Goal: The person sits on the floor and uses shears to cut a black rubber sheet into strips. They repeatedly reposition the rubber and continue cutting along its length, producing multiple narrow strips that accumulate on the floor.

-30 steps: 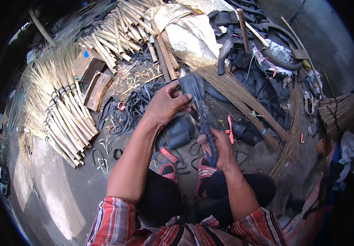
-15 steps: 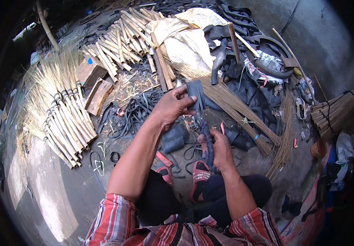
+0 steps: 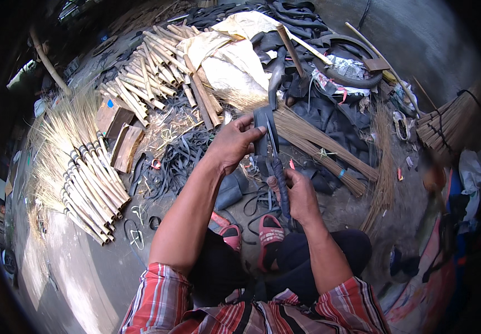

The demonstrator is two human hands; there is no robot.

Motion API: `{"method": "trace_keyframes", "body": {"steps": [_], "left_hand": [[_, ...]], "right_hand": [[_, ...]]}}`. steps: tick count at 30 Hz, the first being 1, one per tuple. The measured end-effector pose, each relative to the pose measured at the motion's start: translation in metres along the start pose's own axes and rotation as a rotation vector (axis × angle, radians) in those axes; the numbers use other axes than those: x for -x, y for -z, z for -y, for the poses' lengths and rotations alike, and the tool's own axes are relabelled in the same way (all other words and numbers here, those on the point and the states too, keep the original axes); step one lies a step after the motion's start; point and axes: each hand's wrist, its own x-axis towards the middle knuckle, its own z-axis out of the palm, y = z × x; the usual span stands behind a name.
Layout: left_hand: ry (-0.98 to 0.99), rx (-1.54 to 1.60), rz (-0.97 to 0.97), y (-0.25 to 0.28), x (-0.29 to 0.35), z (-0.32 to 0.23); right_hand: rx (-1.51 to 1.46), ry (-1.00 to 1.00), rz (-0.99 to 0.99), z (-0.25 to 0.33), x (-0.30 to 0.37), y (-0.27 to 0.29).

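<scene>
Black rubber (image 3: 260, 129) is pinched by the left fingers (image 3: 254, 133); the right fingers (image 3: 294, 178) grip dark scissors (image 3: 278, 170) at its five o'clock.

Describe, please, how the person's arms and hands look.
The short, loose plaid fabric sleeves are red, white, grey and black. Below them, both forearms, the left hand and the right hand are bare, with no gloves visible.

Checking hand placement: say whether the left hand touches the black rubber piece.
Touching; the head view shows the left hand pinching the black rubber piece.
</scene>
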Motion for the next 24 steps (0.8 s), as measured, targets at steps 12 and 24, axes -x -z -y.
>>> {"method": "trace_keyframes", "body": {"steps": [12,24], "left_hand": [[-0.002,-0.058,0.029,-0.034,0.0,0.014],[-0.012,-0.04,0.237,-0.029,0.0,0.009]], "right_hand": [[0.076,-0.059,-0.09,-0.01,0.006,0.016],[0.003,0.038,-0.065,-0.018,0.005,0.017]]}}
